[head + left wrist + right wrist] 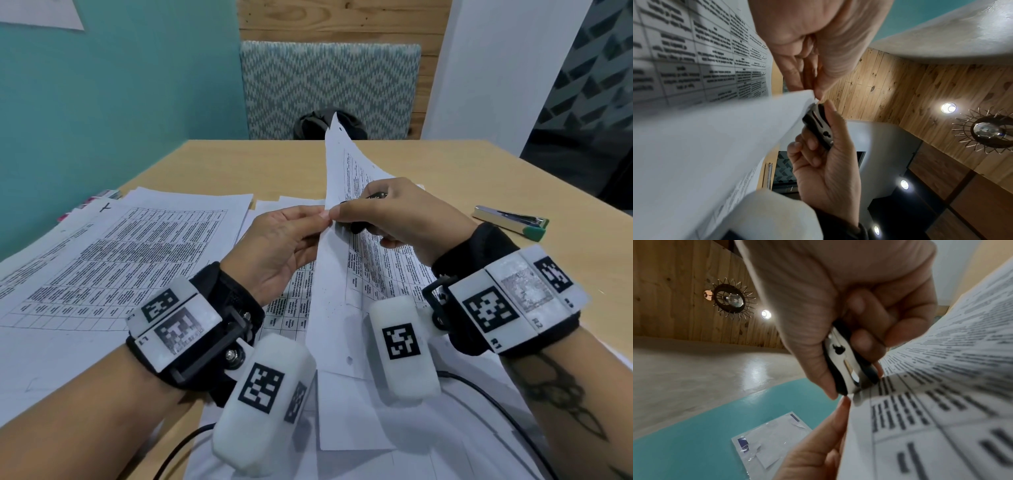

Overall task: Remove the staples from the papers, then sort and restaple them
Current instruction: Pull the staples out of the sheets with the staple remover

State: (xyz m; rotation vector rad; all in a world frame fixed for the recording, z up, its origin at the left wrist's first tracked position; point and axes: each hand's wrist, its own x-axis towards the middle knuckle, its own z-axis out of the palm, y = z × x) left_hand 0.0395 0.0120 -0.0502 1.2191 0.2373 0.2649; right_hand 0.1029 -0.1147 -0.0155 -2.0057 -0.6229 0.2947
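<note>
A printed, table-filled set of papers (pixel 342 164) is lifted off the wooden table (pixel 445 171), its far end curling upward. My left hand (pixel 320 219) pinches its near corner between thumb and fingers; the left wrist view shows this pinch (pixel 813 95) on the sheet (pixel 715 138). My right hand (pixel 346 219) grips a black and silver staple remover (pixel 376 196) right at that corner. In the right wrist view the staple remover (pixel 849 369) has its tip against the paper's edge (pixel 941 386), beside my left fingers (pixel 828 426). No staple can be made out.
Stacks of loose printed sheets (pixel 120 257) cover the table's left and the area under my wrists. A silver stapler with a green end (pixel 510 222) lies at the right. A patterned chair (pixel 329 89) stands behind the table. Black cables (pixel 496 394) cross the near papers.
</note>
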